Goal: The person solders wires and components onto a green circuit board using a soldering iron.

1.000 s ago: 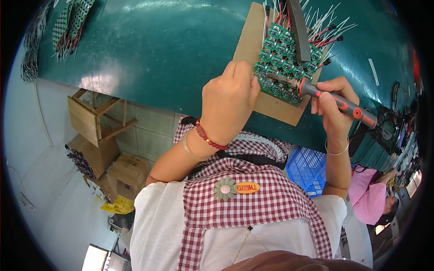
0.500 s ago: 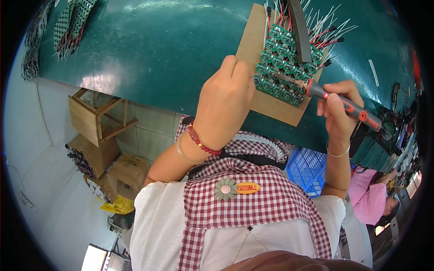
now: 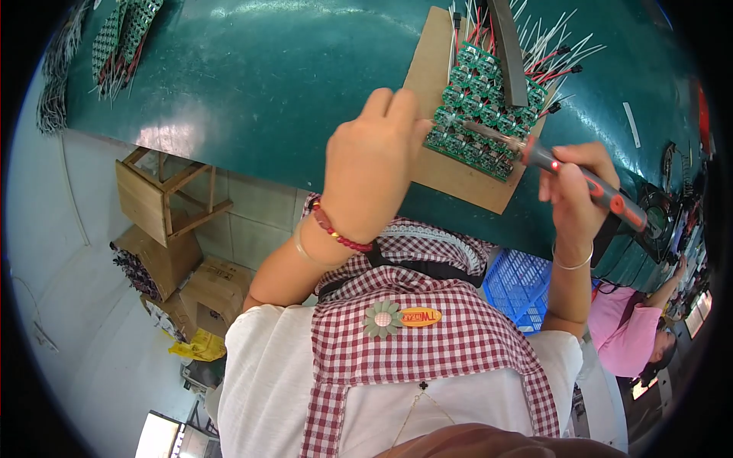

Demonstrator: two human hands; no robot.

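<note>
A soldering iron with a grey and red handle (image 3: 544,159) is gripped in my right hand (image 3: 578,195), its metal tip pointing left over the boards. Several green circuit boards (image 3: 475,143) lie joined in a panel on a brown cardboard sheet (image 3: 458,183), with red, white and black wires fanning out at the far side. Just left of the panel, my left hand (image 3: 368,172) is closed, its back toward me and thumb and fingers pinched near the iron's tip. What it pinches is hidden or too thin to name. A dark grey bar (image 3: 507,57) lies across the panel.
The green table (image 3: 252,99) bears more wired boards (image 3: 122,46) at far left and a white strip (image 3: 631,124) at right. A wooden stool (image 3: 145,200) and cardboard boxes (image 3: 216,294) stand left below; a blue crate (image 3: 519,286) sits below right. Another person in pink (image 3: 626,332) is at right.
My left hand has shifted slightly left and up, a little away from the panel. The iron and my right hand have moved slightly right.
</note>
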